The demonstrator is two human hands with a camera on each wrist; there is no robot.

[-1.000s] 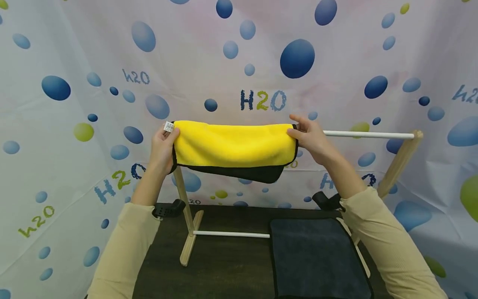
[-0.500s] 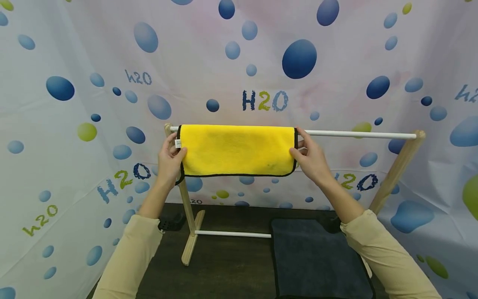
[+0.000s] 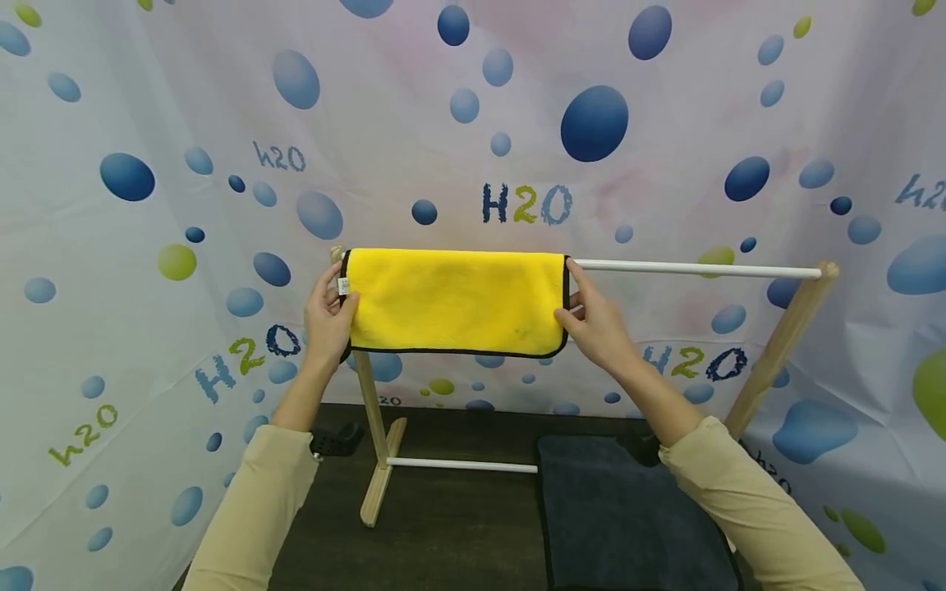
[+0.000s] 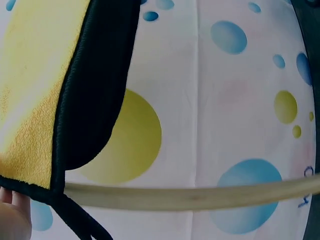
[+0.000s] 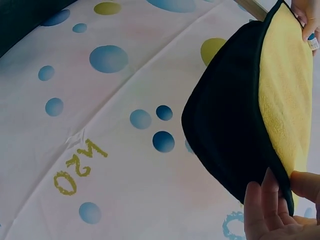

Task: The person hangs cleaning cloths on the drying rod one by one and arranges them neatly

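A yellow cloth (image 3: 454, 302) with black edging hangs folded over the upper white rail (image 3: 695, 268) of a wooden rack. My left hand (image 3: 328, 322) pinches its left edge beside a small white tag (image 3: 343, 286). On the opposite edge, my right hand (image 3: 595, 325) pinches with the thumb in front and fingers behind. The right wrist view shows the cloth's dark underside (image 5: 225, 110) against the fingers (image 5: 270, 200) there. In the left wrist view, the yellow face (image 4: 35, 95) and a dark layer hang side by side, with part of the left hand (image 4: 15, 215) at the lower corner.
A dark grey cloth (image 3: 628, 517) lies flat on the dark tabletop (image 3: 458, 542) at the right. The rack's left post (image 3: 369, 402), right post (image 3: 783, 345) and lower white bar (image 3: 461, 465) frame the area. A patterned curtain (image 3: 399, 123) hangs behind.
The yellow cloth has been lowered over the rail and its front now hangs flat, hiding the dark layer. Both hands moved down with it, then slid slightly left along the rail.
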